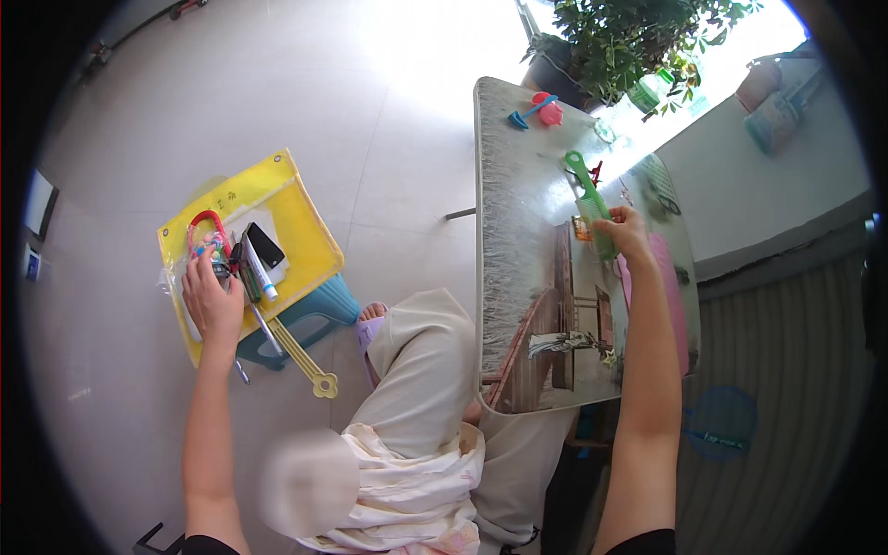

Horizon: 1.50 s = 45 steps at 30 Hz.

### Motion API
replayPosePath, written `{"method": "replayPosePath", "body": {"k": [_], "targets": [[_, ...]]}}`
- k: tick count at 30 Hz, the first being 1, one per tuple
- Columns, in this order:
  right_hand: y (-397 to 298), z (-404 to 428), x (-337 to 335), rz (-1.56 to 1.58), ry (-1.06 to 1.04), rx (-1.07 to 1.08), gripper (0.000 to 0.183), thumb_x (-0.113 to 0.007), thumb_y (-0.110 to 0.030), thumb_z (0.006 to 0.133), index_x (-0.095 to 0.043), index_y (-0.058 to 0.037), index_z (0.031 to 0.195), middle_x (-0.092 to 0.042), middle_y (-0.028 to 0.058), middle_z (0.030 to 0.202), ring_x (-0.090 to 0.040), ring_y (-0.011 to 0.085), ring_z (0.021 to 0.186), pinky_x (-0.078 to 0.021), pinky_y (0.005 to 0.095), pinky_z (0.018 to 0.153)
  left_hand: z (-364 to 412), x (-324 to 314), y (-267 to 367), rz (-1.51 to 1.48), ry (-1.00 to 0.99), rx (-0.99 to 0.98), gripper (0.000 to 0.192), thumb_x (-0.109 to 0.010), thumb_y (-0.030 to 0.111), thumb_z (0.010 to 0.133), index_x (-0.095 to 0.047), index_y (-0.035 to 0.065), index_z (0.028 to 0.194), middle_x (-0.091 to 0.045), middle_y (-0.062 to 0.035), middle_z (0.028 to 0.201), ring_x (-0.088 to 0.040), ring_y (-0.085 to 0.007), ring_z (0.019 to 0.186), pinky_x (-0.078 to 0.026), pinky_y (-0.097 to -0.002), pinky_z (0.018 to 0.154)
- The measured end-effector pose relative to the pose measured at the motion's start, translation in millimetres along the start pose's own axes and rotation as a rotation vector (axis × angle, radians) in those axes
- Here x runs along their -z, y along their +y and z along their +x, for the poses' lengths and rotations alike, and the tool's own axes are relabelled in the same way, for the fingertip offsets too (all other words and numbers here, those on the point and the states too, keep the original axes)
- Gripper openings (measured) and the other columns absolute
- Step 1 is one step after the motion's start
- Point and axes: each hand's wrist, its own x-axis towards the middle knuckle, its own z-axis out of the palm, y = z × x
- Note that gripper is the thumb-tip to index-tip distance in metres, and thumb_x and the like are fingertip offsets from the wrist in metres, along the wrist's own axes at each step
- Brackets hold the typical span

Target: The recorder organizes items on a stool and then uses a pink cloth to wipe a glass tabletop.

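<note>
My right hand [630, 234] is over the printed table, with thumb and fingers on the toothed end of a green comb [588, 182]. The comb's handle points away from me. Over at the left, my left hand [214, 297] rests on a pile atop a yellow zip document pouch [305, 239]. Its fingertips touch a clear packet of colourful small things [210, 244]; whether they grip it is hidden. Close by lie a red curved handle [207, 215], a white marker [261, 272], a black flat object [265, 244] and a pale yellow flower-ended stick [312, 368].
A blue plastic stool [326, 305] supports the pouch. On the table [513, 208] are a pink toy piece [549, 111], a blue toy scoop [519, 119], an orange packet [581, 229] and a pink sheet [671, 298]. A potted plant [610, 48] stands beyond the table's far end.
</note>
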Motion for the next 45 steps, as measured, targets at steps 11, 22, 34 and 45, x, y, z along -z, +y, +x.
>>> {"method": "replayPosePath", "body": {"k": [11, 22, 34, 45], "targets": [[-144, -126, -62, -0.144, -0.105, 1.009, 0.008, -0.066, -0.011, 0.075, -0.060, -0.0085, 0.079, -0.061, 0.0078, 0.076, -0.059, 0.0246, 0.080, -0.0408, 0.0357, 0.077, -25, 65, 142, -0.421, 0.047, -0.649, 0.038, -0.067, 0.010, 0.072, -0.059, 0.0116, 0.110, -0.045, -0.0138, 0.128, -0.040, -0.0316, 0.122, -0.030, -0.0434, 0.102], [-81, 9, -59, -0.209, 0.360, 0.525, 0.050, -0.059, -0.005, 0.080, -0.048, -0.0099, 0.128, -0.049, 0.0157, 0.128, -0.043, 0.0354, 0.121, -0.0341, 0.0390, 0.102, -37, 6, 102, -0.898, -0.840, 0.032, 0.030, -0.048, 0.027, 0.095, -0.060, 0.0008, 0.098, -0.048, 0.0009, 0.053, -0.045, -0.0082, 0.043, -0.038, -0.0249, 0.044], [-34, 34, -33, -0.274, 0.486, 0.581, 0.022, -0.055, -0.003, 0.082, -0.063, -0.0050, 0.102, -0.065, 0.0136, 0.092, -0.063, 0.0288, 0.084, -0.0483, 0.0394, 0.074, -47, 12, 44, -1.208, -0.587, 0.411, 0.023, -0.048, 0.022, 0.095, -0.056, 0.0014, 0.098, -0.047, 0.0017, 0.061, -0.046, -0.0047, 0.048, -0.040, -0.0211, 0.043], [-195, -122, -110, 0.737, -0.287, 0.506, 0.029, -0.046, 0.004, 0.085, -0.057, 0.0036, 0.111, -0.062, 0.0079, 0.096, -0.060, 0.0131, 0.087, -0.0491, 0.0271, 0.079, -9, -4, -51, -0.670, -0.254, 0.527, 0.033, -0.058, 0.018, 0.083, -0.052, -0.0012, 0.110, -0.062, -0.0161, 0.088, -0.066, -0.0233, 0.070, -0.051, -0.0364, 0.063]]}}
